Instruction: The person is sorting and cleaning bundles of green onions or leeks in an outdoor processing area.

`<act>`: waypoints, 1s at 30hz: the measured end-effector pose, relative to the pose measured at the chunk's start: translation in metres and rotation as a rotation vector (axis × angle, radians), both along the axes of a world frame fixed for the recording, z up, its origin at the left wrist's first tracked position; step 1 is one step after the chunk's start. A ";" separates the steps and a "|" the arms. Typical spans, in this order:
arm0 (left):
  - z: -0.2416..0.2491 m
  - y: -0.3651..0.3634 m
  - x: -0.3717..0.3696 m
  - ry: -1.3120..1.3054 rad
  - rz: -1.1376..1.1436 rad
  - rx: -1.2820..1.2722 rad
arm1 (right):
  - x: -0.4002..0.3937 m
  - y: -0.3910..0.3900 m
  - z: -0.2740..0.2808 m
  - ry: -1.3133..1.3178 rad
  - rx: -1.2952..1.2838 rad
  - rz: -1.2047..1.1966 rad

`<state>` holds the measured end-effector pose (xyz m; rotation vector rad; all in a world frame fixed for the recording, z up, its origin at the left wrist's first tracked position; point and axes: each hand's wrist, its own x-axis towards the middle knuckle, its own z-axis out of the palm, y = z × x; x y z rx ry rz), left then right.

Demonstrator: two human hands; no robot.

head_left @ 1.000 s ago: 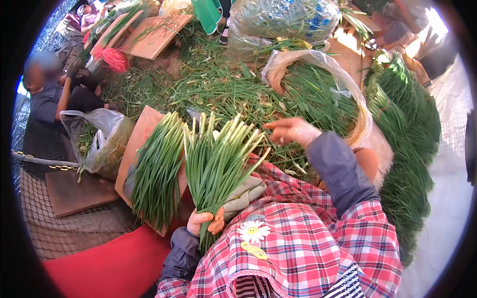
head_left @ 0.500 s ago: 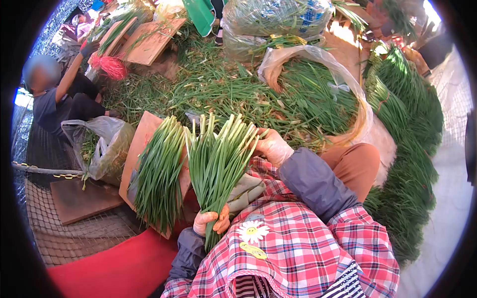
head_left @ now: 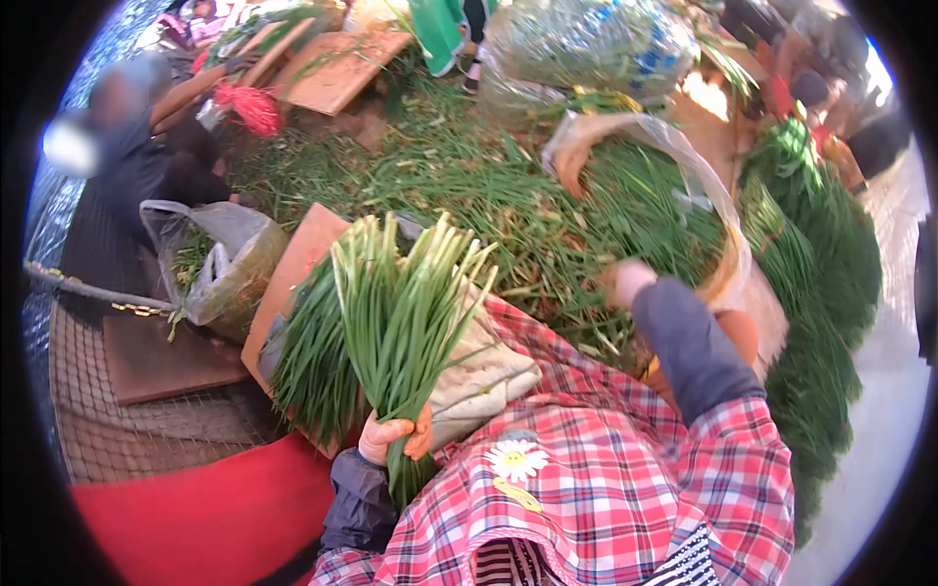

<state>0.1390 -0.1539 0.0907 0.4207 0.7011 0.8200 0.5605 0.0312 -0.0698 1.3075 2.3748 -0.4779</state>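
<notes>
My left hand (head_left: pixel 396 437) is wrapped round the lower leafy part of a bunch of garlic chives (head_left: pixel 403 317). Their pale cut ends fan out at the top, pointing away from me. Behind it, another heap of chives (head_left: pixel 311 342) lies on a tilted wooden board (head_left: pixel 315 232). A folded pale cloth (head_left: pixel 489 379) rests on my lap beside the held bunch. My right hand (head_left: pixel 630 281), smeared by motion, is off to the right over the loose chives (head_left: pixel 650 210) by the clear plastic sheet (head_left: pixel 711 166); its fingers are not distinct.
Bundled chives (head_left: pixel 811 264) are stacked along the right side. Scattered leaves (head_left: pixel 440 176) cover the ground ahead. A plastic bag (head_left: pixel 234 264) stands at left, near a person (head_left: pixel 147 146) reaching toward boards. Stuffed clear bags (head_left: pixel 586 49) sit at the back.
My right hand has left the top of the bunch and moved right, out over the loose chives. The left hand still grips the bunch, and the view has shifted slightly.
</notes>
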 end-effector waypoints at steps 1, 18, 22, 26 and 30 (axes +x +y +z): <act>0.006 0.007 0.001 0.065 0.042 0.029 | -0.029 -0.017 0.054 -0.042 -0.221 -0.256; 0.004 0.072 0.122 1.647 -0.409 0.931 | -0.149 -0.031 0.108 2.199 -1.124 -0.773; 0.007 0.059 0.121 1.398 -0.437 1.041 | -0.137 -0.031 0.105 2.186 -1.164 -0.941; 0.029 0.070 0.082 0.794 -0.709 0.870 | -0.104 -0.014 0.127 2.203 -1.212 -0.774; 0.038 0.090 0.042 0.368 -0.396 0.442 | -0.069 0.010 0.153 2.097 -1.294 -0.642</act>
